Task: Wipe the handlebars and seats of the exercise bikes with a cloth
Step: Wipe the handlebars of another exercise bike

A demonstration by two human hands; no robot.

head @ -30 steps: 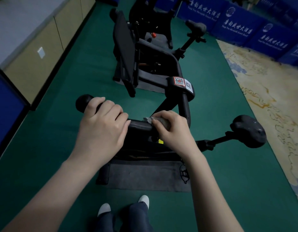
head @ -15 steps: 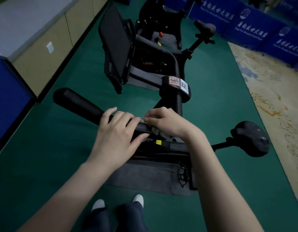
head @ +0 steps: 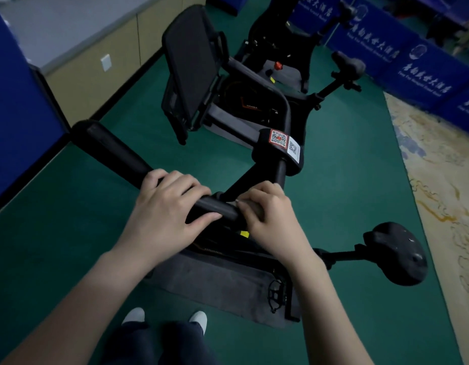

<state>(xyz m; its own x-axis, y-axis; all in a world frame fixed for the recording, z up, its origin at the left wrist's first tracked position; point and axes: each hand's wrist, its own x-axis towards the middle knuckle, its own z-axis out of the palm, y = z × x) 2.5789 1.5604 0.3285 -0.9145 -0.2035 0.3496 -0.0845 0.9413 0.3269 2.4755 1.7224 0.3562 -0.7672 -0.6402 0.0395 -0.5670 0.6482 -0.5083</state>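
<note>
**Over green flooring, both hands on the near bike's bar**

At frame centre, long black padded handlebar [head: 117,151] of the nearest black exercise bike [head: 278,164], running from upper left down to the middle. Left hand [head: 165,217] wrapped over that bar, fingers curled across the top, thumb beneath. Right hand [head: 267,219] just beside it, touching or nearly so, clenched around a small pale grey cloth [head: 248,206] pressed onto the bar; only a sliver of fabric visible between the knuckles. Off to the right, rounded black saddle [head: 396,252] on its post, well apart from both hands. Beneath the frame, dark grey floor mat [head: 223,288] lying flat. On the stem, red-and-white QR sticker [head: 278,137]. Further back, second black exercise bike [head: 275,64] with its own saddle, near blue printed barrier panels [head: 401,56]. At bottom edge, white shoe toes [head: 134,314].
</note>
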